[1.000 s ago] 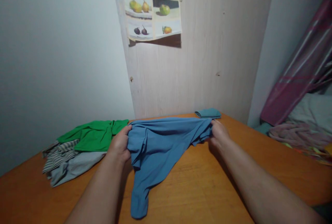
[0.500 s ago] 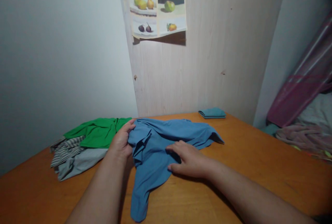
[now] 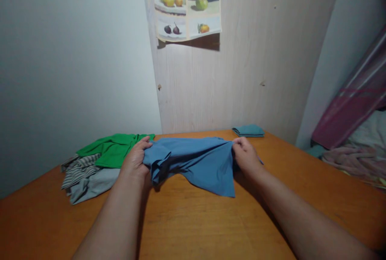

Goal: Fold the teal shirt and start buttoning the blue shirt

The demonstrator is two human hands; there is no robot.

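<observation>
A blue garment (image 3: 196, 159), perhaps a shirt, stretches between my two hands above the table. My left hand (image 3: 137, 157) is closed on its bunched left end, thumb on top. At the other end my right hand (image 3: 245, 155) pinches the upper right part of the cloth, and a corner hangs down beside it. Folds and a dark opening show near the left hand. A small bit of blue cloth sticks out past my right wrist; the rest there is hidden behind the hand.
Left of my left hand lies a loose pile with a green garment (image 3: 113, 147), a striped garment (image 3: 80, 173) and a grey one (image 3: 95, 185). A folded teal cloth (image 3: 249, 130) rests at the back of the orange-brown table (image 3: 193, 228). Walls stand close behind.
My right hand has moved right and slightly up, closing on the blue cloth. The part that hung toward me has swung up and right, and the garment is now stretched sideways.
</observation>
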